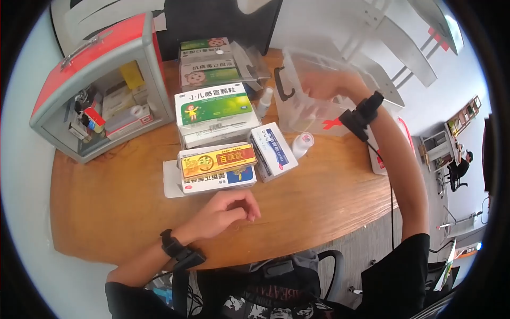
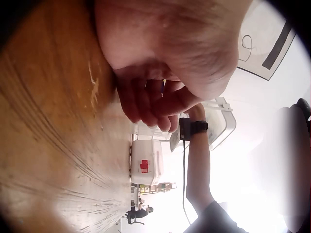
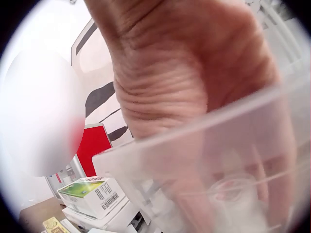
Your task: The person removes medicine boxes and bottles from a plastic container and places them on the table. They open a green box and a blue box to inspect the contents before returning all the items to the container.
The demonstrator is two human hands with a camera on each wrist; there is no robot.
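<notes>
My right hand [image 1: 319, 85] is down inside the clear plastic bin [image 1: 297, 114] at the table's [image 1: 319, 196] far side; grip unclear through the wall. My left hand [image 1: 226, 212] rests loosely curled, holding nothing, on the wood near the medicine boxes [image 1: 215, 165].

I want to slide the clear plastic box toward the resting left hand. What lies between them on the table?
In the head view, a small white bottle and a white-and-blue carton lie between the clear plastic box and the left hand.
</notes>
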